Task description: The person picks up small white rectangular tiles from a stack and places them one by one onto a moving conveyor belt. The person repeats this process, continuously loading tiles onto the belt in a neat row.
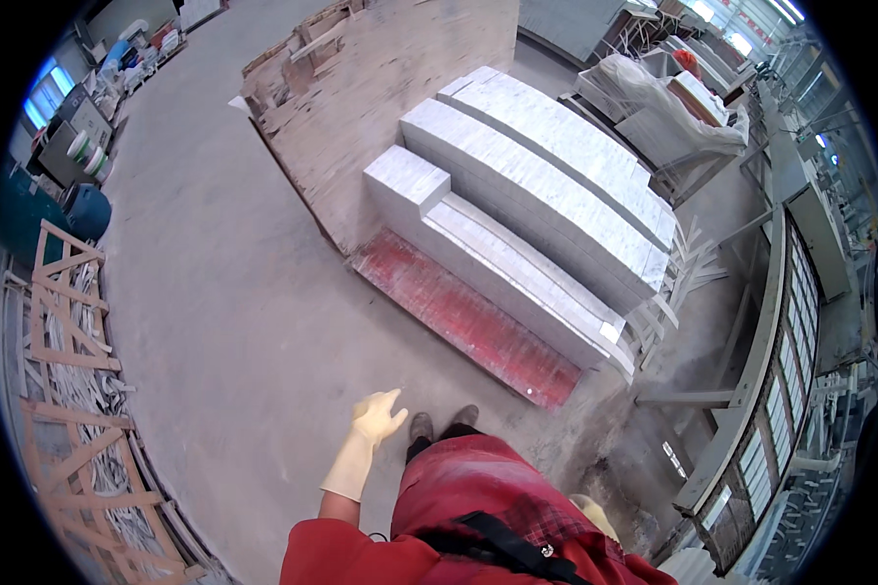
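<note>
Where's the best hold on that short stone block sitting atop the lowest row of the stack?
Probably the two short ends of the short block, from the near, red-board side. It lies flat with ends and near face clear; taller slabs crowd behind it. Left hand hangs empty.

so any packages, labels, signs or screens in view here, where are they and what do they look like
Buckets: far left by the wall, round, white with green bands.
Wrapped bundle: upper right on a metal rack, lumpy, under white sheeting.
Drum: left edge, rounded, dark blue.
No signs or screens can be made out.
</note>
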`<move>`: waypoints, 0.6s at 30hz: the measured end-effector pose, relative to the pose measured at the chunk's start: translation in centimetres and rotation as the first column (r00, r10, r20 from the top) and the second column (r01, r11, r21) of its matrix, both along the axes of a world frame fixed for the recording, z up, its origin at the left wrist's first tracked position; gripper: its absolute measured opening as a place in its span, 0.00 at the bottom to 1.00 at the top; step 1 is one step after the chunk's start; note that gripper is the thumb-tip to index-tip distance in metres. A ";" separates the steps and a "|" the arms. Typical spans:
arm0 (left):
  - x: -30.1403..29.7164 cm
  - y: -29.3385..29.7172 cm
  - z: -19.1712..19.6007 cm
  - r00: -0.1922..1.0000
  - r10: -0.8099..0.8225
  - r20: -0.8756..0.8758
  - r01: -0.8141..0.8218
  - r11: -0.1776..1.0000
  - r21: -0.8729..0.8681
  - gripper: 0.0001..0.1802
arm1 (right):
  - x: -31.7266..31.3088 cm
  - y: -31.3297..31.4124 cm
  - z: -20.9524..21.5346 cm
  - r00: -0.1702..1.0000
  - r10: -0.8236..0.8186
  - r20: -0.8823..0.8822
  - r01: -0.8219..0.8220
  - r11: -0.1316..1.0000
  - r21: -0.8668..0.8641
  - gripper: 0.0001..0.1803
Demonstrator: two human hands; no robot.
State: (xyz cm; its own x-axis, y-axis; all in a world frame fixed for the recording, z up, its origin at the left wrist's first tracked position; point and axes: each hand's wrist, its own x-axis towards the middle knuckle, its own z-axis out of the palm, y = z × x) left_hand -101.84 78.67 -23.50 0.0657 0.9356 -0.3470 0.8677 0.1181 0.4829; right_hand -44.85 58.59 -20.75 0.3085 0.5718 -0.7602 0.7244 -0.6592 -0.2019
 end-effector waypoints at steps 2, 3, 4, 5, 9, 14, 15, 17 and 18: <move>-0.3 2.9 -0.6 0.998 -0.046 -0.037 0.046 0.999 -0.002 0.36 | -1.8 1.3 0.7 0.997 -0.050 -0.055 0.049 0.998 -0.031 0.32; 0.4 4.8 -0.5 0.998 -0.055 -0.027 0.055 0.998 0.018 0.37 | -2.2 1.6 0.8 0.994 -0.057 -0.091 0.057 0.998 0.001 0.32; 1.2 6.5 -0.2 0.998 -0.057 -0.016 0.058 0.998 0.037 0.38 | -2.1 3.0 0.3 0.992 -0.051 -0.115 0.055 0.998 0.031 0.32; 1.5 7.6 0.5 0.999 -0.049 -0.004 0.049 0.998 0.049 0.39 | -1.9 4.4 -0.2 0.989 -0.040 -0.144 0.047 0.998 0.049 0.33; 3.6 13.3 3.3 0.995 -0.078 0.067 0.067 0.986 0.154 0.42 | -4.1 12.3 -1.1 0.955 -0.126 -0.267 0.150 0.986 0.073 0.32; 4.4 23.7 4.9 0.982 -0.184 0.043 0.176 0.975 0.136 0.46 | -5.8 19.1 -3.6 0.872 -0.313 -0.377 0.380 0.918 0.114 0.31; 4.2 26.3 5.0 0.978 -0.209 0.022 0.204 0.971 0.125 0.47 | -6.2 20.1 -3.8 0.870 -0.327 -0.369 0.396 0.909 0.127 0.32; 3.2 32.1 4.8 0.977 -0.209 -0.045 0.213 0.967 0.139 0.49 | -7.1 22.3 -3.8 0.857 -0.358 -0.371 0.428 0.895 0.126 0.32; 2.7 35.5 4.5 0.978 -0.196 -0.074 0.206 0.965 0.164 0.50 | -7.6 22.8 -3.7 0.843 -0.384 -0.377 0.454 0.884 0.115 0.33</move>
